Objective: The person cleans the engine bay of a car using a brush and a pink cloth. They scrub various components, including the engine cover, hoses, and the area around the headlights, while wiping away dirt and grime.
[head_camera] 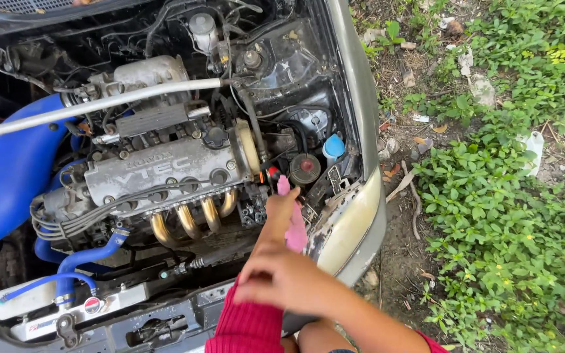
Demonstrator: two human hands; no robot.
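My left hand (pixel 280 210) reaches into the open engine bay and is closed around a pink object (pixel 295 232), whose tip sticks up beside a small red part (pixel 273 174). It is too small to tell what kind of object it is. The hand is just right of the grey valve cover (pixel 165 171) and the gold exhaust pipes (pixel 191 219). My right hand (pixel 282 280) lies across my left forearm at the edge of the red knitted sleeve (pixel 246 327), fingers curled on it.
A silver strut bar (pixel 99 104) crosses the bay. A big blue intake pipe (pixel 8 170) fills the left. Blue hoses (pixel 89 255), a blue cap (pixel 333 146) and a round black cap (pixel 305 167) lie nearby. The headlight (pixel 351 225) borders dirt and green plants (pixel 511 216).
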